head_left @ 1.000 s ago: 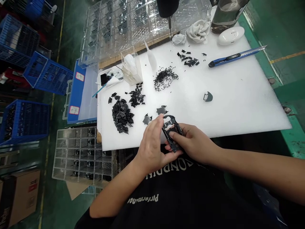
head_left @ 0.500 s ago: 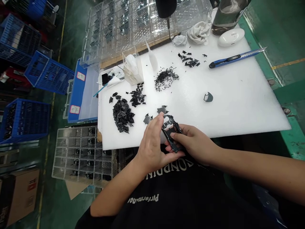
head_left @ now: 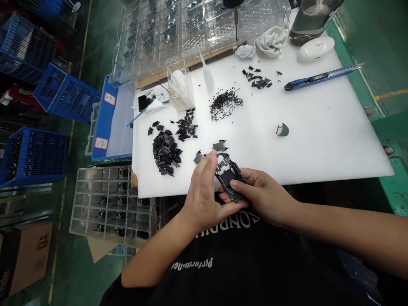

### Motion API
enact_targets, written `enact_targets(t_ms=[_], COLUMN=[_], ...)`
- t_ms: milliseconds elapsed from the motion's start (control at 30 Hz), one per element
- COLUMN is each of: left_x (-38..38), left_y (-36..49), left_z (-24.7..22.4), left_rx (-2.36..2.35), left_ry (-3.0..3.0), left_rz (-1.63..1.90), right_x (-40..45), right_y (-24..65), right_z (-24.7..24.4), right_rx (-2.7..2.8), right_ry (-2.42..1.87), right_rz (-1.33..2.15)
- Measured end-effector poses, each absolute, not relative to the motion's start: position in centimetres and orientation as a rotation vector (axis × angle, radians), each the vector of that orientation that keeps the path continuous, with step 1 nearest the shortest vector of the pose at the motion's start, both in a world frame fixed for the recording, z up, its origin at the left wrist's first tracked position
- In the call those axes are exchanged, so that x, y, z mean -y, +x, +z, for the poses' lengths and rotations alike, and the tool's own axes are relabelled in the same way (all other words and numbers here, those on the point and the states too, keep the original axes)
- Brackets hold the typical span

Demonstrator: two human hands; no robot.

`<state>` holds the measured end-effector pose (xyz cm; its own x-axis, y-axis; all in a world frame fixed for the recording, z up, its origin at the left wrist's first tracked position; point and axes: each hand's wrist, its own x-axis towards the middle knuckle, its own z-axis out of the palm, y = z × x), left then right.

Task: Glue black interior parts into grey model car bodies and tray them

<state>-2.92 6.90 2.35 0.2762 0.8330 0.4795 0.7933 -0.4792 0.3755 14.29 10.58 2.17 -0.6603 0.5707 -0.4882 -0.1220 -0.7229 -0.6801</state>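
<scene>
Between my hands, over the near edge of the white board (head_left: 325, 148), is a black plastic frame (head_left: 225, 166) with a round opening at its far end. My left hand (head_left: 204, 191) cups its left side, thumb under the near end and fingers upright along it. My right hand (head_left: 258, 189) grips its right side, thumb pressed on the dark inner panel. Just beyond my left fingertips lie two small dark plates (head_left: 219, 145). Farther left are a heap of black plastic pieces (head_left: 165, 151) and a smaller pile of black bits (head_left: 187, 127).
Tiny black pins (head_left: 225, 102) lie mid-board. A blue utility knife (head_left: 318, 78), a white oval case (head_left: 316, 49), a crumpled cloth (head_left: 272, 41) and a clear box (head_left: 181, 87) stand farther back. A screwdriver tip (head_left: 236, 25) hangs above the clear compartment tray (head_left: 159, 72).
The camera view has shifted slightly, so the board's items appear a little to the right. The frame tilts a bit, showing more of its inner face; both hands keep their hold.
</scene>
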Motion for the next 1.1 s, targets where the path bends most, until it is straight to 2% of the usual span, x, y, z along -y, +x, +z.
enact_targets(t_ms=[567,900,1100], left_x=[-6.7,-6.6,-6.5], left_y=[-2.8,-3.0,-2.7], left_z=[1.9,1.8,1.4], left_rx=[-1.590,-1.625,-1.579], left_ry=[2.457,2.447,2.486], left_rz=[0.980,0.994,1.038], right_x=[-10.7,-11.0,-10.9], right_y=[14.3,14.4,14.2], right_z=[2.6,3.1,2.7], right_rx=[0.907,1.106,0.978], right_ry=[-1.086,-1.114,-1.166], right_rz=[2.390,2.306,2.362])
